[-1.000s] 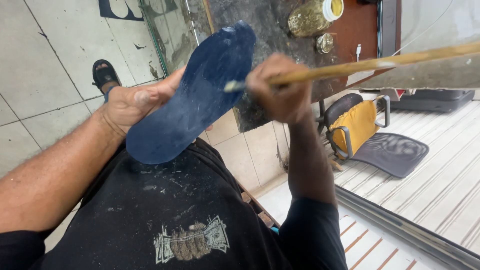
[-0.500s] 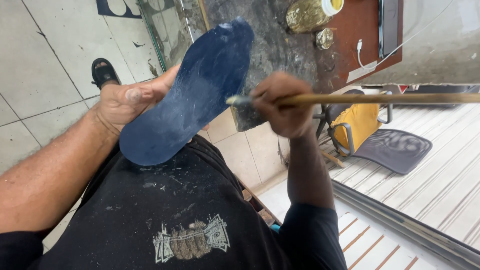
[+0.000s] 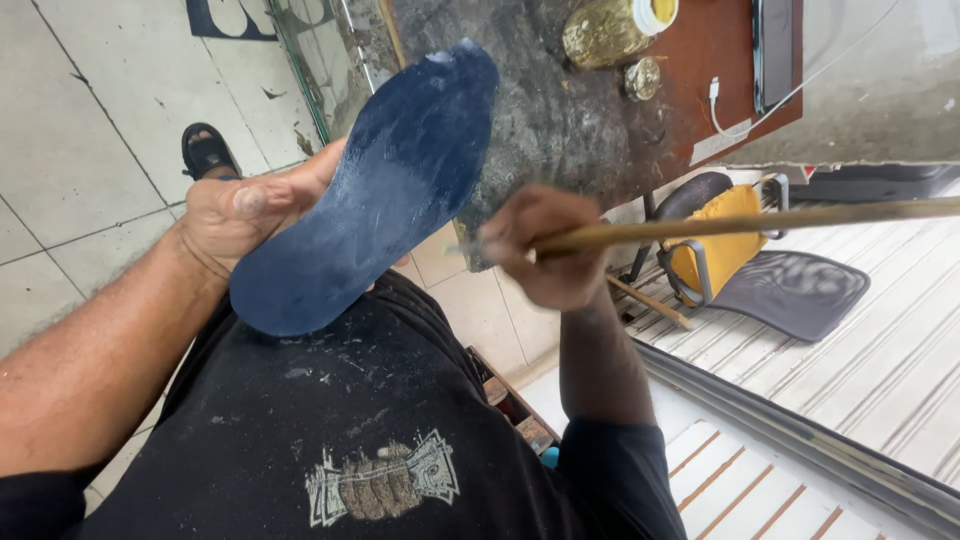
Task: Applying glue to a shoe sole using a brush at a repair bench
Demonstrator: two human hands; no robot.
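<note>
- Head view, nearest part: a black shirt (image 3: pixel 330 430) with a pale printed figure is seen at the bottom, worn by the person, dusted with light marks.
- A blue shoe sole (image 3: pixel 375 190) is held up above the shirt, tilted, its heel end low and its toe end high against the dark worktop.
- The left hand (image 3: pixel 250 210) is closed on the left edge of the sole, near the heel half; the thumb is laid on the upper face.
- The right hand (image 3: pixel 545 245) is closed around a long wooden stick (image 3: pixel 760 222), just beside the right edge of the sole. The stick runs out to the right edge of the picture. Its tip is near the sole; whether it touches cannot be told.
- Farther right, a yellow chair (image 3: pixel 715 240) with a dark cushion is seen on a ribbed floor.
- Farther left, a black sandal (image 3: pixel 205 150) lies on pale tiles.
- At the far top, a dirty dark worktop (image 3: pixel 560 120) carries a yellowish jar (image 3: pixel 610 30) and a white cable (image 3: pixel 740 105).
</note>
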